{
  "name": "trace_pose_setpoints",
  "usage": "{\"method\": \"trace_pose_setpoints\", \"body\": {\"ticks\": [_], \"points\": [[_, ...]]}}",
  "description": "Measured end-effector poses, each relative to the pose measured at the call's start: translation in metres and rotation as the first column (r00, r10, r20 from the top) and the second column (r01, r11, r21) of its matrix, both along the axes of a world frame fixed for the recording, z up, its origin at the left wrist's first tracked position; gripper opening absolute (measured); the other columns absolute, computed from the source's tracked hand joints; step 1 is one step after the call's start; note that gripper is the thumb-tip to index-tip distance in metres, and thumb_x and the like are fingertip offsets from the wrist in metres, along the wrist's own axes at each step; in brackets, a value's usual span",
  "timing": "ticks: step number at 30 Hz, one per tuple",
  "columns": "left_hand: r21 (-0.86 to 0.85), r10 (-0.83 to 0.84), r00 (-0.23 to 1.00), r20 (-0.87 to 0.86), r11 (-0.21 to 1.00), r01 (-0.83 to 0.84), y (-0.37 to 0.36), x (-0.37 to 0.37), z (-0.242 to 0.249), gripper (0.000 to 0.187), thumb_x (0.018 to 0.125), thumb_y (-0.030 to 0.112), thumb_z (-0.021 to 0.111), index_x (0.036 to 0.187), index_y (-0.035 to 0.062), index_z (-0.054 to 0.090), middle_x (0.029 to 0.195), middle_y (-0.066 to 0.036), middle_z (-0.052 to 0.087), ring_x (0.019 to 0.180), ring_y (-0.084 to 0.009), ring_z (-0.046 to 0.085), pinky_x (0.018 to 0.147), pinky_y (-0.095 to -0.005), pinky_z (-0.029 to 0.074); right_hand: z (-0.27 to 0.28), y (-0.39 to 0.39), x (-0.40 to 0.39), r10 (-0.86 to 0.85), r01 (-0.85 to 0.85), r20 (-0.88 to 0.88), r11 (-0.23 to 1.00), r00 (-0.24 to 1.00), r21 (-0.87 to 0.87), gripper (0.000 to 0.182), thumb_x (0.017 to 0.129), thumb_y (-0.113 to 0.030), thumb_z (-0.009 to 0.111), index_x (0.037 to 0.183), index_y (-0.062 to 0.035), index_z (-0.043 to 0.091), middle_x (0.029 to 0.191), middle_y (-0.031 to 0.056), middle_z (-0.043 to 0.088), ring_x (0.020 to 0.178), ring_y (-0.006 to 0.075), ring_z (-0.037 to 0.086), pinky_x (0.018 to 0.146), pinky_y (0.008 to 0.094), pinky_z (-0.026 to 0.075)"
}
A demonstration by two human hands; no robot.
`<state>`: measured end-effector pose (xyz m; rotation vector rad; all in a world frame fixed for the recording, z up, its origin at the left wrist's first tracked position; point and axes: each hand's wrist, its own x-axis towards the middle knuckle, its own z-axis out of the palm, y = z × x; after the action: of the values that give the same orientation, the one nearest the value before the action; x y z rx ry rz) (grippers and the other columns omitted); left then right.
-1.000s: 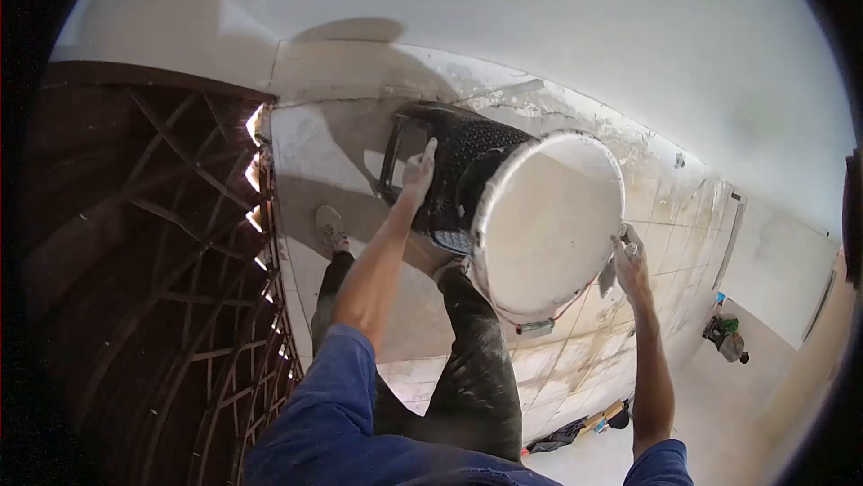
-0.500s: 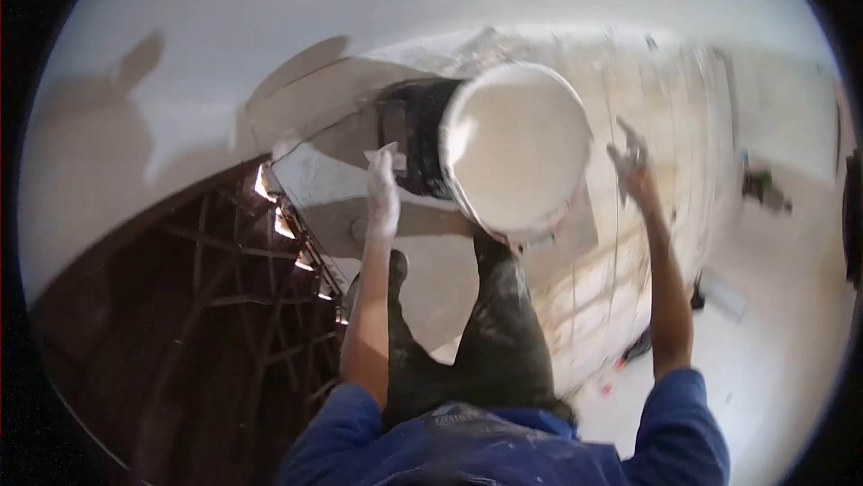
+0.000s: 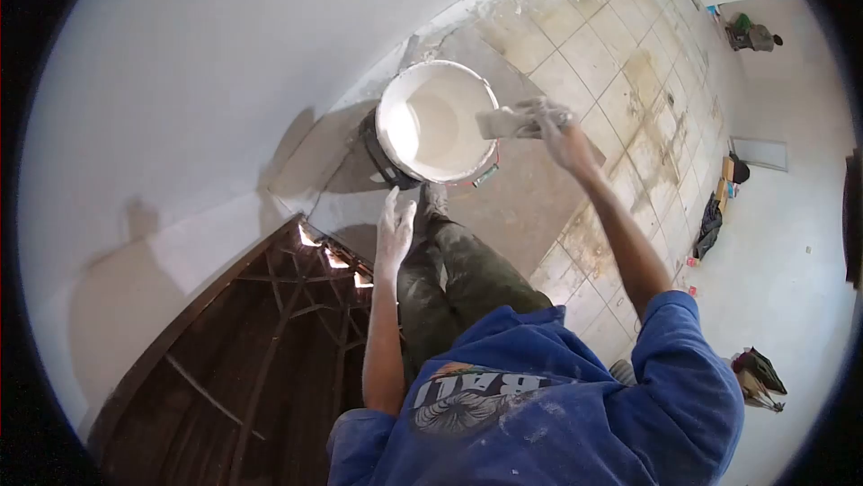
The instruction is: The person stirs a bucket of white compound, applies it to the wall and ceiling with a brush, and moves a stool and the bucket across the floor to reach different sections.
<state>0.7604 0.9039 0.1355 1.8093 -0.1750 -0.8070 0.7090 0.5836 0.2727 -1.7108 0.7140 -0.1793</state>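
A bucket [image 3: 438, 117] with a dark outside and a white-coated rim and inside stands on the floor, its wire handle hanging at the near right side. My right hand [image 3: 559, 131], dusted white, is closed on a flat pale tool [image 3: 505, 124] just right of the rim. Below the bucket is my left hand [image 3: 394, 232], coated in white, with thumb and fingers apart and nothing visible in it.
Pale floor tiles [image 3: 589, 59] with brown stains lie to the right. A white wall [image 3: 207, 63] rises at the left, above a dark opening with crossing bars [image 3: 279, 333]. A black bag [image 3: 708, 227] and boxes lie along the far right wall.
The view has turned and the bucket appears smaller and farther left. My right hand, earlier spread and empty, now holds the flat tool; the pale piece at my left fingertips no longer shows there.
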Motion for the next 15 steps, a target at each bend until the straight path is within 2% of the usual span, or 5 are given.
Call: {"method": "trace_pose_setpoints", "body": {"ticks": [3,6,9,14,15], "points": [[-0.019,0.105,0.994,-0.043,0.994,-0.105,0.023,0.001,0.016,0.053,0.098,0.027,0.059,0.142,0.0026,0.042,0.132,-0.024,0.055,0.111,-0.0297,0.061,0.091,-0.0375,0.05,-0.06,0.013,-0.005,-0.091,0.087,0.091,0.995,0.992,0.052,0.041,0.104,-0.031,0.052,0.104,0.0055,0.069,0.089,0.0156,0.071,0.072,0.0178,0.069,0.07,0.0274,0.058],[-0.03,0.153,0.981,-0.12,0.987,-0.157,0.029,0.015,0.02,0.054,0.1,0.03,0.057,0.145,0.0052,0.04,0.132,-0.022,0.054,0.121,-0.027,0.054,0.103,-0.0371,0.042,-0.099,0.035,0.017,-0.263,0.249,0.042,0.946,0.964,0.208,0.035,0.1,-0.029,0.06,0.104,0.0038,0.071,0.091,0.0135,0.072,0.073,0.0168,0.069,0.07,0.0293,0.056],[-0.068,0.161,0.981,-0.106,0.983,-0.169,0.016,0.035,-0.029,0.057,0.098,0.027,0.059,0.144,0.0008,0.039,0.132,-0.023,0.054,0.118,-0.0288,0.056,0.099,-0.0369,0.045,-0.164,0.056,0.044,-0.205,0.205,0.03,0.979,0.978,-0.015,0.031,0.095,-0.028,0.066,0.098,0.0015,0.073,0.086,0.0113,0.073,0.072,0.016,0.068,0.069,0.0317,0.054],[-0.027,0.152,0.978,-0.144,0.987,-0.157,-0.035,0.071,-0.072,0.066,0.095,0.024,0.063,0.145,-0.0061,0.031,0.137,-0.028,0.049,0.113,-0.034,0.06,0.092,-0.0388,0.05,-0.244,0.072,0.1,-0.464,0.436,-0.21,0.884,0.861,-0.167,0.027,0.092,-0.024,0.067,0.091,0.0017,0.074,0.077,0.0081,0.073,0.072,0.0134,0.068,0.066,0.0291,0.051],[0.028,0.108,0.989,-0.099,0.994,-0.106,-0.036,0.075,-0.083,0.06,0.095,0.023,0.064,0.14,-0.0087,0.04,0.13,-0.028,0.055,0.111,-0.0328,0.062,0.091,-0.0394,0.051,-0.262,0.079,0.097,-0.523,0.487,-0.256,0.851,0.813,-0.196,0.028,0.091,-0.026,0.068,0.089,0.0007,0.075,0.075,0.008,0.072,0.069,0.0135,0.067,0.064,0.0301,0.051]]}}
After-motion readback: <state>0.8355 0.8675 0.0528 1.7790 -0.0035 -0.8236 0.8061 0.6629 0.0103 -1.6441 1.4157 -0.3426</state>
